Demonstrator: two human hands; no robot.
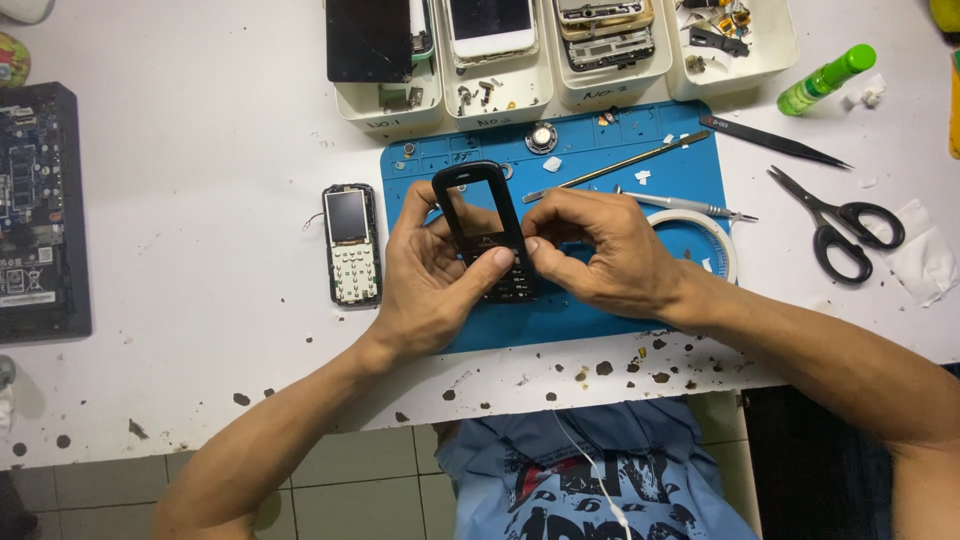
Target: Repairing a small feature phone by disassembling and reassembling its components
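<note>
Both of my hands hold a black phone front cover with an empty screen window and a keypad, above a blue work mat. My left hand grips its left side, thumb lying across the keypad. My right hand pinches its right edge near the middle. The phone's inner body, with a small screen and white key membrane, lies on the white table to the left of my left hand.
White trays with phone parts line the back edge. A metal spudger, a screwdriver, a tape roll, black tweezers, scissors and a green bottle lie right. A circuit board sits far left.
</note>
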